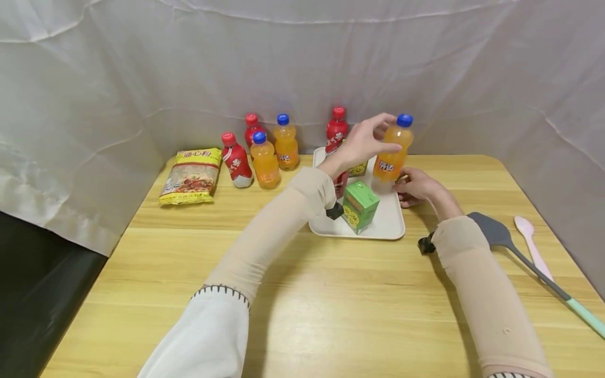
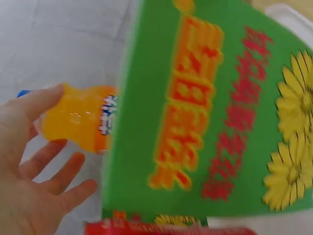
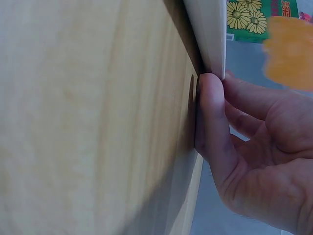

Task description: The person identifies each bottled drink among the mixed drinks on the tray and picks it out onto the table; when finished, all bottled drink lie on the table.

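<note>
Left hand point(image 1: 361, 139): thumb and fingers pinch the upper part of an orange drink bottle point(image 1: 386, 167), just below its blue cap. Bottle is at the rear right of the tray point(image 1: 388, 226), tilted slightly; can't tell if its base touches. Right hand point(image 1: 420, 185): fingers pinch the tray's right rim, low against the tabletop point(image 1: 331, 315).

At the tray's front: green carton point(image 1: 360, 207), upright. Second carton point(image 1: 359, 169) behind it on the tray, partly hidden. Dark red item point(image 1: 341, 188) beside the front carton, mostly behind the left wrist. Rear red bottle point(image 1: 336, 131) at the tray's back left corner; can't tell if it's on the tray.

Left of the tray: two red bottles point(image 1: 238, 164), two other orange bottles point(image 1: 266, 168), then a pasta bag point(image 1: 193, 178) farthest out. Right of the tray: grey spatula point(image 1: 489, 229), then pink spoon point(image 1: 524, 227).
</note>
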Tool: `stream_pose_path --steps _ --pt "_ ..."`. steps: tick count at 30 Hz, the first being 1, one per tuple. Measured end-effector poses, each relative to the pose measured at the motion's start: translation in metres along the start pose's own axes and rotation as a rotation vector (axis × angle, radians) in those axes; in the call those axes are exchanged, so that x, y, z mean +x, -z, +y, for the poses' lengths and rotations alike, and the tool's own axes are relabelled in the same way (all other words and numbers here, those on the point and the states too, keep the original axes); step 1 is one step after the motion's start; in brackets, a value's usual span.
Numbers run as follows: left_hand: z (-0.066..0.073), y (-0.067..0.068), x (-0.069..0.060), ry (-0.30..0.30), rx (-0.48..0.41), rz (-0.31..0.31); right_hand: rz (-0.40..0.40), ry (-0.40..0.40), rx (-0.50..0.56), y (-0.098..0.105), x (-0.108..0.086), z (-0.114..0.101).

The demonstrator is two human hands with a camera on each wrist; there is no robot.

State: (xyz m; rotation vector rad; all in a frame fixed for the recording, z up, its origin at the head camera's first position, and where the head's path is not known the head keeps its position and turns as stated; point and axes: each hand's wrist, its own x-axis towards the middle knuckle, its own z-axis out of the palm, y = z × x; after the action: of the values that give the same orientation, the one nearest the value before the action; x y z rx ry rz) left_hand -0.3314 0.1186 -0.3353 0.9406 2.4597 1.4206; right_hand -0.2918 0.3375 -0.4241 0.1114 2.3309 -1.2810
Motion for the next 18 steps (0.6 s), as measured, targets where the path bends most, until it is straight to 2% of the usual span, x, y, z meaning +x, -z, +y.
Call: stream_pose_path --steps 4,8,10,14,18 --pt "0.014 0.004 -0.005 -0.016 -0.146 0.054 -0.002 0.011 -0.02 0.0 0.0 -0.002" --pt "0.032 0.01 -0.012 -0.048 -0.246 0.089 0.009 0.005 -0.045 -0.001 -0.001 -0.003" --pt "0.041 0.014 -0.018 -0.062 -0.269 0.101 0.014 0.001 -0.05 -0.001 -0.001 -0.003" --pt "0.059 0.027 -0.032 -0.049 -0.264 0.116 0.017 0.008 -0.054 -0.001 -0.001 0.0" --pt "0.07 0.042 -0.049 -0.055 -0.279 0.129 0.013 0.02 -0.055 0.0 0.002 0.002"
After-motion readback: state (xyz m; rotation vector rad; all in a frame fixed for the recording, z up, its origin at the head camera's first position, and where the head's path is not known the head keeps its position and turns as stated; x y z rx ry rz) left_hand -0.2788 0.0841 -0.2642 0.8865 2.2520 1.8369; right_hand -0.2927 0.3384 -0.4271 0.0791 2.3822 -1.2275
